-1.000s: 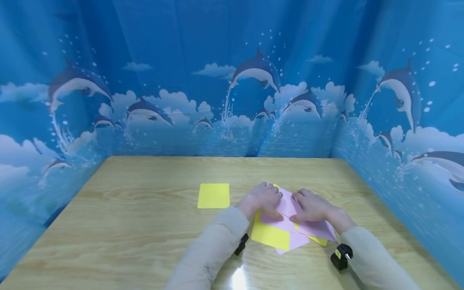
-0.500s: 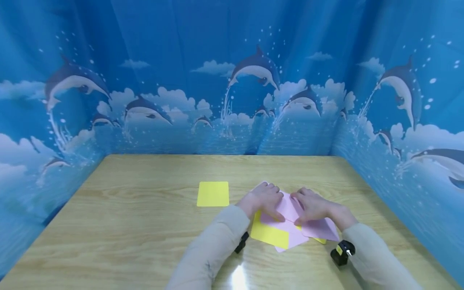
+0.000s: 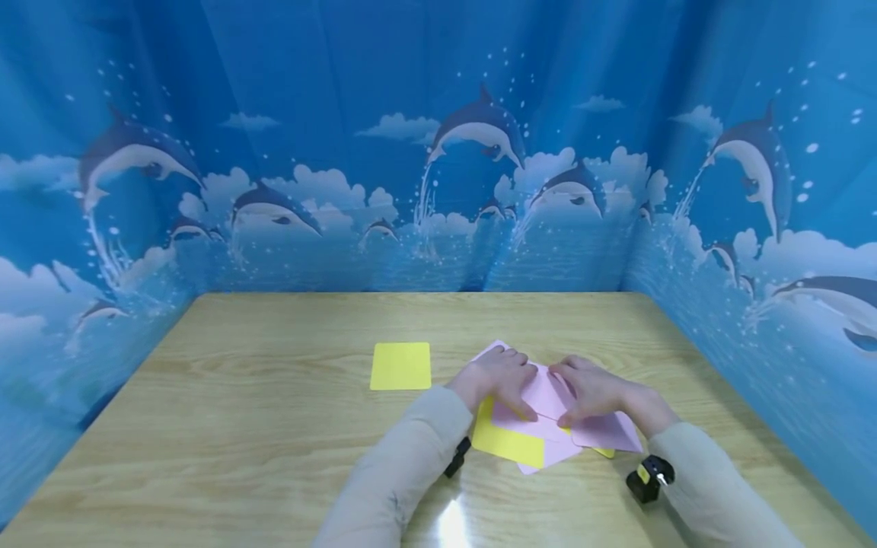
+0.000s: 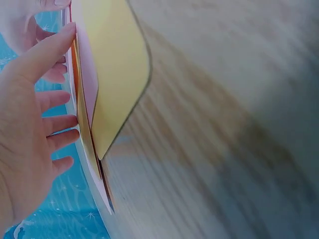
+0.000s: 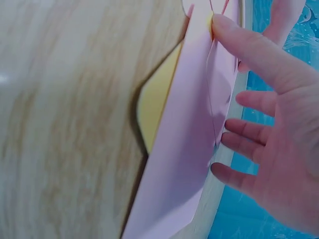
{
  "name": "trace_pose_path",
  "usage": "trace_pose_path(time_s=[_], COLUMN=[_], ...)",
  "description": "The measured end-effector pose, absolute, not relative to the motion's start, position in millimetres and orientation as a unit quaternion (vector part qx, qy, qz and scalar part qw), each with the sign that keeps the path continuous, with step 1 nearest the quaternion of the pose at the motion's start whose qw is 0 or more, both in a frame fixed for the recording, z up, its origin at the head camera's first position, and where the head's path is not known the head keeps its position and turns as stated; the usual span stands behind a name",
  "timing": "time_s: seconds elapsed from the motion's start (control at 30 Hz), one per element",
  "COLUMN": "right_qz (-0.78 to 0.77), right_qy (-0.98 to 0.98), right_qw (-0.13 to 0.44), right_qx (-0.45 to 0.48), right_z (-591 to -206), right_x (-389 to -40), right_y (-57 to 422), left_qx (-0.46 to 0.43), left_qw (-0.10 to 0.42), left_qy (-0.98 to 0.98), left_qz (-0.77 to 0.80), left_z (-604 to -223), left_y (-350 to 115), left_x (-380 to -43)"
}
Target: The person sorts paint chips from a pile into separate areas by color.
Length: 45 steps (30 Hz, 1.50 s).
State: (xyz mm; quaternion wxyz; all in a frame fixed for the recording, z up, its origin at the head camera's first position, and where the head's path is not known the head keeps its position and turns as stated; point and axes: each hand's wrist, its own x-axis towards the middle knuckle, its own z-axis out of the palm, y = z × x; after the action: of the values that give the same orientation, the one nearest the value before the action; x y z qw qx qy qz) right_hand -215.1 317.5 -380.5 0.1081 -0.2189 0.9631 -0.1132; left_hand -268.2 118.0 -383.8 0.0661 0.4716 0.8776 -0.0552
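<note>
In the head view, a loose pile of pink and yellow cards (image 3: 546, 388) is seen on the right half of the wood-grained table (image 3: 240, 380), with its cards overlapped at differing angles. The pile is touched by the left hand (image 3: 499, 378) on one side and by the right hand (image 3: 594, 390) on the other, with pink surface exposed between them. A yellow corner card (image 3: 507, 443) is shown at the near left of the pile, and a pink card (image 3: 608, 432) is partly covered by the right hand. A separate yellow square (image 3: 400, 366) is laid flat to the left, apart from the pile. The forearms are covered by pale sleeves (image 3: 407, 460), and the table is backed by a blue dolphin-printed curtain (image 3: 342, 99). In the left wrist view, the pile is seen almost edge-on; the left hand is unclenched, its thumb tip laid against the cards and its other fingers loosely extended. In the right wrist view, the right hand is likewise relaxed, its fingers spread and the pink surface touched by its thumb tip, while a yellow corner is seen projecting from beneath the pink.
</note>
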Motion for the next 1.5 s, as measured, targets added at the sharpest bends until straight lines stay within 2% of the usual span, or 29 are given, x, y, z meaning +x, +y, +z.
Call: trace_pose_path(time_s=[0.33, 0.7, 1.13, 1.5], right_qz=[-0.093, -0.108, -0.076, -0.091], right_qy=[0.97, 0.968, 0.966, 0.961], right_qw=[0.103, 0.109, 0.067, 0.041], right_qx=[-0.2, -0.199, -0.237, -0.257], right_z=[-377.8, -380.6, -379.1, -372.9], right_x=[-214.0, -214.6, -213.5, -215.1], right_y=[317.4, 318.5, 317.0, 312.0], left_qx=[0.481, 0.48, 0.476, 0.472], left_qw=[0.043, 0.055, 0.062, 0.039], left_qy=[0.873, 0.874, 0.876, 0.881], left_qz=[-0.069, -0.044, -0.041, -0.025], left_z=[-382.3, -387.6, -386.7, -380.0], left_y=[118.5, 118.4, 119.5, 112.7], left_x=[-265.7, -267.9, -267.8, -271.9])
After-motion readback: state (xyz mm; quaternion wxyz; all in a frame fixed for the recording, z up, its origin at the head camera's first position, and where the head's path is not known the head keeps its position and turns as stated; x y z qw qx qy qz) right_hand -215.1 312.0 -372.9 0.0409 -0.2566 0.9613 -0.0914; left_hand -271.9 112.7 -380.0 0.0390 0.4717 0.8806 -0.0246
